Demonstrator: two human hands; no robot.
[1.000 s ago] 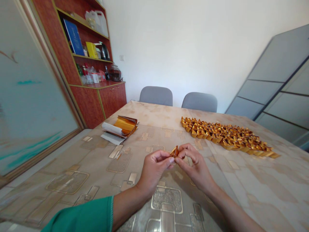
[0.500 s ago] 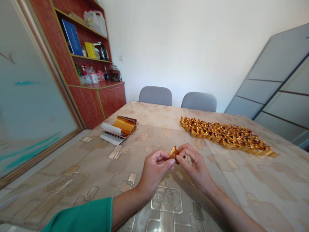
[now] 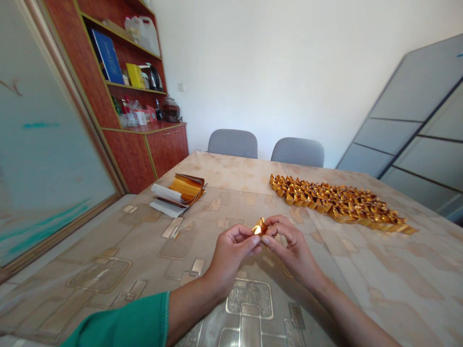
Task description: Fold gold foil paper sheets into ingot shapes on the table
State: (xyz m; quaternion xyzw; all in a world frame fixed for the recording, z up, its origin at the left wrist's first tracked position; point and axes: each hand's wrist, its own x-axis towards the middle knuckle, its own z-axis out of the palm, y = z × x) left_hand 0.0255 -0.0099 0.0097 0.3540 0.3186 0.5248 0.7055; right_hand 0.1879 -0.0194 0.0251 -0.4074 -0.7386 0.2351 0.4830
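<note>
A small piece of shiny gold paper is held up above the table between both hands. My left hand pinches its left side between thumb and fingers. On the right side, the thumb and fingertips of my right hand close on the same piece. Farther right on the table lies a large cluster of folded gold paper pieces, set in tight rows. To the left rests a curled stack of gold paper sheets with a white part beside it.
The table has a patterned, glossy cover. Two grey chairs stand at its far edge. A red-brown cabinet with shelves of bottles and boxes is at the back left.
The gold piece has turned slightly between the fingers, and its left face now reflects bright light. My right thumb has shifted slightly left. Both hands keep their hold.
</note>
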